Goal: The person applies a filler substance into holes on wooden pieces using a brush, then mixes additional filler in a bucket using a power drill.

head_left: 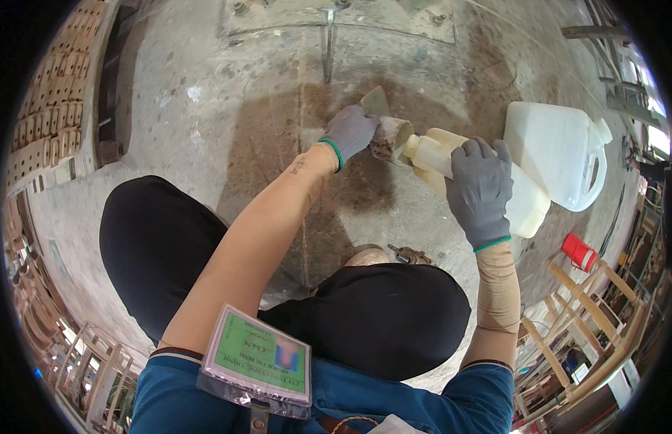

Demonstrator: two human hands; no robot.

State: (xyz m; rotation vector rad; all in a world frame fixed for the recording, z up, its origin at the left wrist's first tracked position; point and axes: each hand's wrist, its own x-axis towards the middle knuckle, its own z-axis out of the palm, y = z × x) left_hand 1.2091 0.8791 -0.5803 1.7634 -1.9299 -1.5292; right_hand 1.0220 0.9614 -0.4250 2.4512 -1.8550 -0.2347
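Low over the floor, a plastic jug [525, 199] with yellowish liquid is tipped on its side. My right hand [482, 192], in a grey glove, is closed around the jug's upper part. The jug's neck points left and meets the mouth of a small, stained, round container [388, 140]. My left hand [348, 133], gloved too, grips that container at its far left side; its fingers are partly hidden. A flat greyish piece [375, 101] sticks up just beyond the left hand. Whether liquid is flowing cannot be made out.
A large white jerrycan [549, 152] stands right of the tipped jug. A red container [579, 252] and wooden frames [589, 318] are farther right. Stacked drilled wooden pieces [57, 101] line the left side. A metal rod [329, 47] lies ahead on the stained concrete floor [198, 137].
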